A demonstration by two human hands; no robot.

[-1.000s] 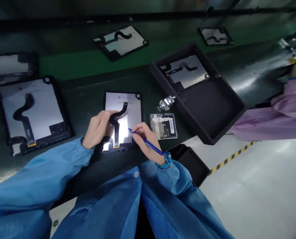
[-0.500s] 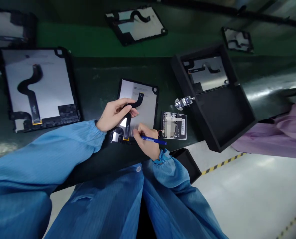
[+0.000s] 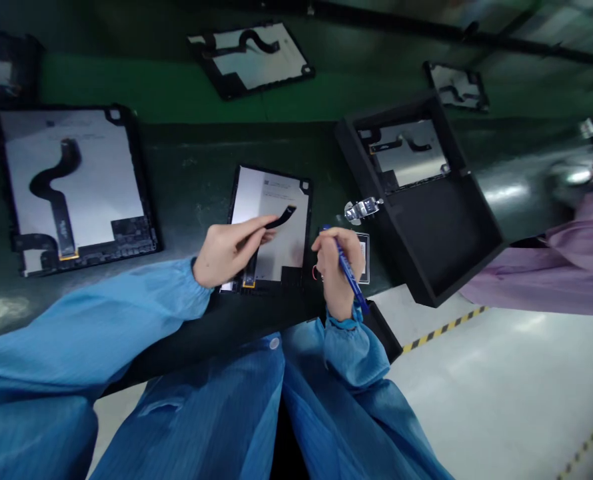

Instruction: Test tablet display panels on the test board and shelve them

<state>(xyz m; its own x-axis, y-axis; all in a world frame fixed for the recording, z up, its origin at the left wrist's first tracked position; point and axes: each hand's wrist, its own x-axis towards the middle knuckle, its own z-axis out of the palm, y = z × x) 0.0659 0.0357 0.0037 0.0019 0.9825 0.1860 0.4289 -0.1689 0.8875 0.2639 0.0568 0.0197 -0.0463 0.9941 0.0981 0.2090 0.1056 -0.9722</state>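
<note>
A tablet back panel (image 3: 276, 200) with a silver plate and black frame lies on the dark green bench in front of me. My left hand (image 3: 226, 250) rests on it, fingers pinched on its black flex cable (image 3: 279, 219), whose far end lifts off the plate. My right hand (image 3: 335, 267) is closed round a blue pen (image 3: 347, 270) and hovers over a small black circuit board (image 3: 364, 257) just right of the panel, hiding most of it.
A larger panel (image 3: 76, 187) lies at the left. A black foam tray (image 3: 421, 193) holding another panel sits at the right, with a shiny metal clip (image 3: 362, 209) beside it. More panels (image 3: 251, 57) lie on the far green strip. A co-worker's pink sleeve (image 3: 551, 273) reaches in at right.
My right hand with the pen has moved right, off the panel's lower edge and over the small circuit board. My left hand stays on the flex cable, whose end has lifted.
</note>
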